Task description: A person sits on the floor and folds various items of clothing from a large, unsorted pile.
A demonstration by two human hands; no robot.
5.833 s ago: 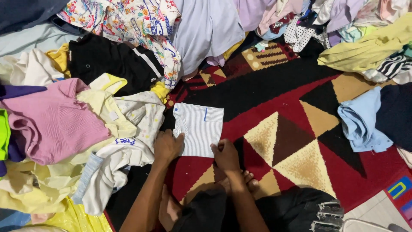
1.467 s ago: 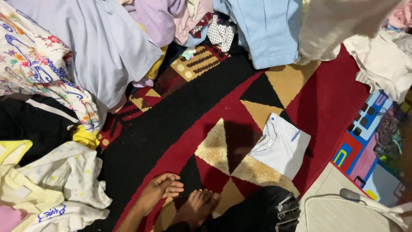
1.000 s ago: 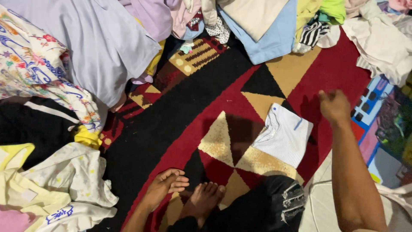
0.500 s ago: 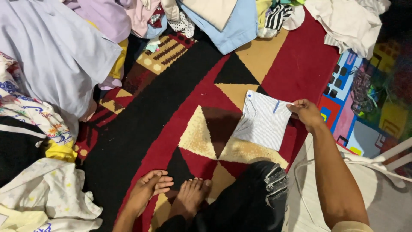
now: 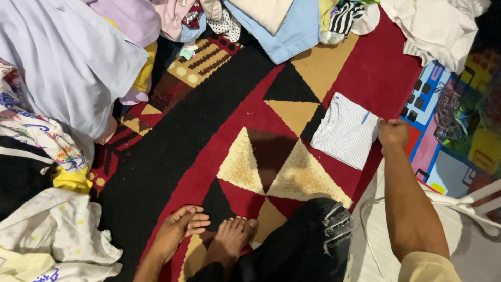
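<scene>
Folded shirt [image 5: 347,130] lies on rug [image 5: 209,151], clothes pile [image 5: 62,78] left.

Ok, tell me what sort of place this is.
Most likely a room floor at home, used for sorting laundry. A patterned rug covers it, loose clothes are heaped around its edges, and the right hand touches a folded striped shirt.

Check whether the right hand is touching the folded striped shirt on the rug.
Touching: the head view shows the right hand closed on the right edge of the folded striped shirt, no gap between them.
</scene>
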